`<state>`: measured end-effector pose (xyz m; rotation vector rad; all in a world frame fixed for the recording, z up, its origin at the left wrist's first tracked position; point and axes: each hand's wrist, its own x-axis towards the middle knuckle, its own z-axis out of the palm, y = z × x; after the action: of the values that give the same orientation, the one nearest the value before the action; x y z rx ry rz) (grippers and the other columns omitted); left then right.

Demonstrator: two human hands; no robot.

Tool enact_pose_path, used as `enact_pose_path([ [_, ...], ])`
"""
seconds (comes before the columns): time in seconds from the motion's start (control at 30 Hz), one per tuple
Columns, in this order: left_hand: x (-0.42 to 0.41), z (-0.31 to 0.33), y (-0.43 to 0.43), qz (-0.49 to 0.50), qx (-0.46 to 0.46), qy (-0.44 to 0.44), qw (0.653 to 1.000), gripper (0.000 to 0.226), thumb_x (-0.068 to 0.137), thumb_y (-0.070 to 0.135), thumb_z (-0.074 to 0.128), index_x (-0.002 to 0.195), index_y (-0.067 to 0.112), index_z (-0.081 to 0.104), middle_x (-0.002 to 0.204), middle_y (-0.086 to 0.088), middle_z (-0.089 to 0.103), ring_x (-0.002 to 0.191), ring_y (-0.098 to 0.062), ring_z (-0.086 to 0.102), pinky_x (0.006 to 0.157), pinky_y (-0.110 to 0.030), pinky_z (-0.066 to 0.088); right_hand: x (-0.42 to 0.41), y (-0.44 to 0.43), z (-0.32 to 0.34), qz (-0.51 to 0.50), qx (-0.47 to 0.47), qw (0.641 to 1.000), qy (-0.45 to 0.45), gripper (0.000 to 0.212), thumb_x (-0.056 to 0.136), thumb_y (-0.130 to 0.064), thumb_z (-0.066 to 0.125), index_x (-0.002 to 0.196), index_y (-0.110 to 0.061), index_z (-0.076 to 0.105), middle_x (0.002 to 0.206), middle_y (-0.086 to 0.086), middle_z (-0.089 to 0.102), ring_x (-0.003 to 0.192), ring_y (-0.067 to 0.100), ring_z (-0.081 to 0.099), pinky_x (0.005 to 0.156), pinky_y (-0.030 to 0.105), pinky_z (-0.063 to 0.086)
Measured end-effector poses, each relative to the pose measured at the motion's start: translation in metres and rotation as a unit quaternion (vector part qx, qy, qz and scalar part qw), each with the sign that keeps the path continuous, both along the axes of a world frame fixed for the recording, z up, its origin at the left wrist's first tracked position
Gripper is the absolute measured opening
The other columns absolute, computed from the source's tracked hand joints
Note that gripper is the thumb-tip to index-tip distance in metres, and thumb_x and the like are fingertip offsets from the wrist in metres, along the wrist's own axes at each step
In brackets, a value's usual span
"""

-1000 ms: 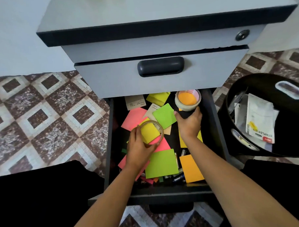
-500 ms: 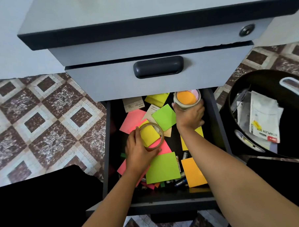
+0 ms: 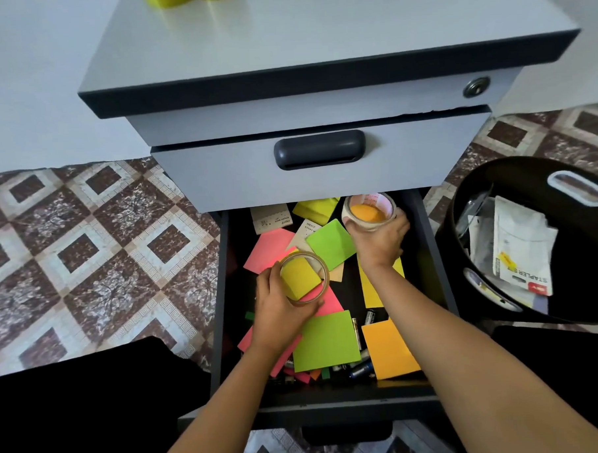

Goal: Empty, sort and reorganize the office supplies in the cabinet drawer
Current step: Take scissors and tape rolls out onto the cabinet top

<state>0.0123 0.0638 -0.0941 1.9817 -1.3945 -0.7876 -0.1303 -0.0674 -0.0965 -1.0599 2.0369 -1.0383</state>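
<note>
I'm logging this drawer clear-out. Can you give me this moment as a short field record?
left hand: grips clear tape roll above sticky notes
right hand: grips white tape roll at drawer's back right
drawer: open; coloured sticky notes, small cylinders, perhaps batteries
bin: black, right of cabinet; holds staples packet, papers

The back of the open drawer (image 3: 222, 298) is overhung by the closed drawer front (image 3: 407, 160) above, its floor is littered with sticky notes (image 3: 325, 341) and batteries (image 3: 370, 317), bare floor is left chiefly along the left wall, and the right side is crowded by a black bin (image 3: 514, 177).
</note>
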Motion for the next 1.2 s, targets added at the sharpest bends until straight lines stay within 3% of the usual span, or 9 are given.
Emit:
enact_pose_path([
  [0.23, 0.004, 0.025, 0.012, -0.009, -0.01, 0.006, 1.0, 0.101, 0.068, 0.041, 0.08, 0.146, 0.014, 0.022, 0.139, 0.0, 0.024, 0.132, -0.014, 0.028, 0.104, -0.02, 0.026, -0.012, 0.049, 0.027, 0.084, -0.085, 0.992, -0.037, 0.092, 0.063, -0.026, 0.085, 0.136, -0.008, 0.032, 0.135, 0.007, 0.038, 0.127, 0.023, 0.041, 0.104, 0.045, 0.037],
  [0.37, 0.008, 0.045, 0.023, 0.014, -0.03, 0.019, 0.999, 0.097, 0.069, 0.04, 0.079, 0.146, 0.018, 0.024, 0.141, 0.002, 0.023, 0.134, -0.014, 0.027, 0.106, -0.023, 0.029, -0.015, 0.08, 0.048, 0.11, -0.113, 0.985, -0.061, 0.091, 0.065, -0.022, 0.084, 0.138, -0.009, 0.031, 0.135, 0.003, 0.037, 0.121, 0.011, 0.04, 0.095, 0.023, 0.036],
  [0.47, 0.009, 0.063, 0.03, 0.029, -0.038, 0.02, 0.999, 0.098, 0.072, 0.04, 0.077, 0.148, 0.017, 0.019, 0.143, 0.003, 0.02, 0.132, -0.011, 0.029, 0.099, -0.017, 0.028, -0.015, 0.096, 0.064, 0.143, -0.144, 0.977, -0.063, 0.088, 0.066, -0.019, 0.084, 0.136, -0.012, 0.032, 0.127, -0.006, 0.036, 0.115, 0.001, 0.036, 0.091, 0.015, 0.032],
  [0.63, 0.016, 0.097, 0.038, 0.036, -0.079, 0.013, 0.996, 0.098, 0.073, 0.039, 0.077, 0.148, 0.016, 0.018, 0.143, 0.001, 0.021, 0.134, -0.013, 0.027, 0.101, -0.018, 0.024, -0.011, 0.113, 0.094, 0.189, -0.197, 0.96, -0.068, 0.087, 0.068, -0.021, 0.083, 0.137, -0.014, 0.031, 0.128, -0.008, 0.035, 0.118, 0.0, 0.035, 0.088, -0.003, 0.028],
  [0.77, 0.026, 0.128, 0.042, 0.045, -0.123, 0.007, 0.991, 0.096, 0.071, 0.038, 0.078, 0.146, 0.017, 0.024, 0.14, 0.003, 0.025, 0.133, -0.013, 0.031, 0.103, -0.019, 0.025, -0.008, 0.12, 0.124, 0.208, -0.246, 0.943, -0.078, 0.089, 0.066, -0.027, 0.084, 0.137, -0.013, 0.032, 0.131, -0.003, 0.04, 0.123, 0.006, 0.039, 0.092, 0.0, 0.03],
  [0.97, 0.039, 0.17, 0.043, 0.056, -0.182, -0.008, 0.982, 0.092, 0.07, 0.038, 0.079, 0.144, 0.018, 0.028, 0.141, 0.001, 0.026, 0.132, -0.011, 0.03, 0.102, -0.02, 0.025, 0.01, 0.114, 0.195, 0.239, -0.314, 0.915, -0.083, 0.088, 0.067, -0.023, 0.084, 0.137, -0.015, 0.032, 0.124, -0.011, 0.037, 0.113, -0.005, 0.038, 0.088, -0.004, 0.027],
  [1.1, 0.051, 0.196, 0.037, 0.07, -0.196, -0.013, 0.978, 0.091, 0.07, 0.039, 0.079, 0.143, 0.018, 0.03, 0.141, -0.003, 0.027, 0.133, -0.016, 0.03, 0.104, -0.023, 0.025, 0.032, 0.09, 0.241, 0.274, -0.352, 0.892, -0.074, 0.078, 0.066, -0.03, 0.083, 0.127, -0.036, 0.035, 0.123, -0.018, 0.041, 0.115, -0.008, 0.042, 0.094, 0.006, 0.033],
  [1.2, 0.068, 0.216, 0.032, 0.092, -0.209, -0.004, 0.974, 0.087, 0.07, 0.04, 0.078, 0.141, 0.017, 0.033, 0.139, -0.004, 0.03, 0.13, -0.016, 0.032, 0.101, -0.021, 0.025, 0.051, 0.063, 0.265, 0.283, -0.346, 0.894, -0.036, 0.087, 0.064, -0.036, 0.083, 0.134, -0.014, 0.037, 0.131, 0.001, 0.043, 0.12, 0.012, 0.045, 0.095, 0.021, 0.041],
])
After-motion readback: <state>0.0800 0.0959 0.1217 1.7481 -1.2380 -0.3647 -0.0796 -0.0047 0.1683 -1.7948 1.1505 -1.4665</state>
